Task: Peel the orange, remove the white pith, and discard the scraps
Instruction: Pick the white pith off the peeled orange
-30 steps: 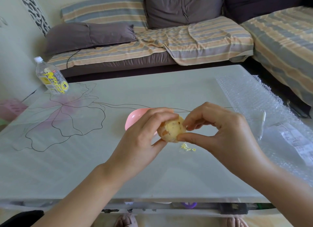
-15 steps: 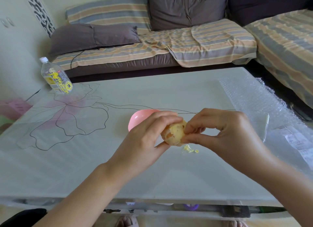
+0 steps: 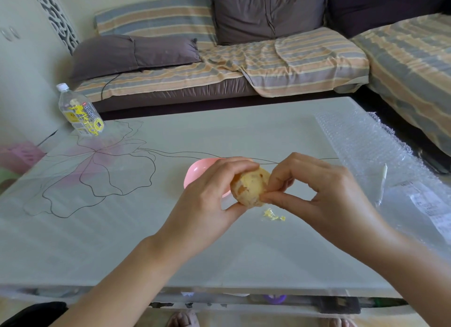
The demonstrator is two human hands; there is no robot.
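A small peeled orange, pale with white pith and a few orange patches, is held above the table. My left hand grips it between thumb below and fingers over the top. My right hand touches its right side, thumb and forefinger pinching at the pith on the lower right. A few small yellow-white scraps lie on the table just under the orange. A pink bowl sits behind my left hand, mostly hidden by it.
A plastic bottle with a yellow label stands at the far left corner. Bubble wrap covers the table's right side, with a white stick-like item and a printed slip on it. A sofa lies beyond.
The camera view has shifted slightly. My right thumb and forefinger have closed in on the orange's lower right side; the orange has turned a little in my left hand.
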